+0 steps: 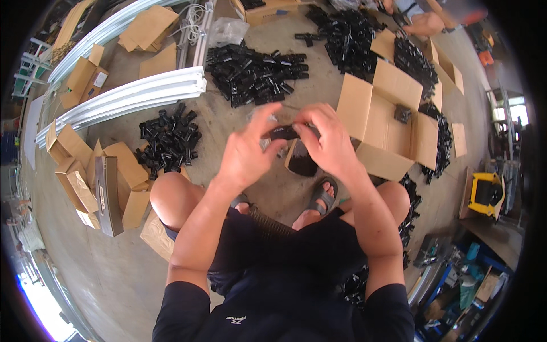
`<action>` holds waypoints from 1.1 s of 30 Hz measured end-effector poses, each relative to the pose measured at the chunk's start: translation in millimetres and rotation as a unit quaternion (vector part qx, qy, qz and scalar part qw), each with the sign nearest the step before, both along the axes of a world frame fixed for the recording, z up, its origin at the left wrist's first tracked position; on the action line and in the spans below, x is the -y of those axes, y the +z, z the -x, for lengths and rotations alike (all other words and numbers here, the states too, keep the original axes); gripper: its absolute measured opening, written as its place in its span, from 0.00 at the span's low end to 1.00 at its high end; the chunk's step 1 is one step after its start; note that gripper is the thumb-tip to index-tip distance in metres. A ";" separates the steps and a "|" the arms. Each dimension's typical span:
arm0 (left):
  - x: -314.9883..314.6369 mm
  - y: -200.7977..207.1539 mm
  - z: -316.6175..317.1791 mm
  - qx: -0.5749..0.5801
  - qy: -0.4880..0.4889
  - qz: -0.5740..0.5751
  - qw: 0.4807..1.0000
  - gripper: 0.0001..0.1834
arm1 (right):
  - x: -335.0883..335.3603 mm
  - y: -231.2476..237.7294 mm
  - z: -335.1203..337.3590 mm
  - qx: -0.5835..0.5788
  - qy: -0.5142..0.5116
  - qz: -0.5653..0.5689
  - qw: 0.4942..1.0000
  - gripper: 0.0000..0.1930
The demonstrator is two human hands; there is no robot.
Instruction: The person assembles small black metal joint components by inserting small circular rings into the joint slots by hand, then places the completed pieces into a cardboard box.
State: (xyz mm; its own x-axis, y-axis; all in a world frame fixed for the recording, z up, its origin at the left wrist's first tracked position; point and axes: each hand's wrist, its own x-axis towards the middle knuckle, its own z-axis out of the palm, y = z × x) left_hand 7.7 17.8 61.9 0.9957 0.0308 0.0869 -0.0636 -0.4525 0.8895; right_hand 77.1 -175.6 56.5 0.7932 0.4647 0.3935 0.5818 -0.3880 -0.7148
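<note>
My right hand (326, 141) pinches a small black plastic part (283, 133) between thumb and fingers, in front of my chest. My left hand (246, 153) is close by on the left, its thumb and index finger spread apart around the free end of the part; it does not appear to grip it. Below my hands, between my feet, a small cardboard box (289, 157) holds many tiny dark pieces (303, 166). A clear plastic bag, partly hidden by my hands, lies behind the part.
Heaps of black plastic fittings (253, 74) lie ahead, with a smaller heap (169, 137) at left. An open carton (393, 134) with a dark piece inside stands at right. White metal profiles (131, 102) and opened cartons (74, 165) lie left. Another person's hand (426, 24) shows at far right.
</note>
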 end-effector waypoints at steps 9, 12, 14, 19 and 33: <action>-11.3 -0.6 -9.2 -0.216 -0.077 0.285 0.931 0.38 | 24.1 27.1 -9.4 -0.331 0.019 -0.039 0.943 0.10; -8.2 -3.0 -9.1 -0.211 -0.117 0.316 0.918 0.41 | 30.7 24.1 -10.7 -0.352 0.057 -0.003 0.934 0.10; -6.9 -4.1 -6.8 -0.190 -0.142 0.315 0.919 0.43 | 34.8 33.6 -6.2 -0.372 0.086 -0.003 0.924 0.09; -9.0 -2.1 -4.0 -0.198 -0.212 0.325 0.900 0.47 | 49.1 41.4 -1.8 -0.358 0.138 -0.011 0.923 0.09; -17.7 -10.4 4.8 -0.303 -0.319 0.348 0.828 0.46 | 46.2 45.9 10.0 -0.422 0.249 0.025 0.871 0.10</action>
State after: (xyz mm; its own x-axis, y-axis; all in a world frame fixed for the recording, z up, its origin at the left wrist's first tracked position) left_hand 2.9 35.5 51.6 0.6827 -0.6860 -0.2516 0.4605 0.1366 0.8771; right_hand 67.0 -221.8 102.4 0.4849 0.8338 -0.2639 -0.0382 -0.2812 -0.9589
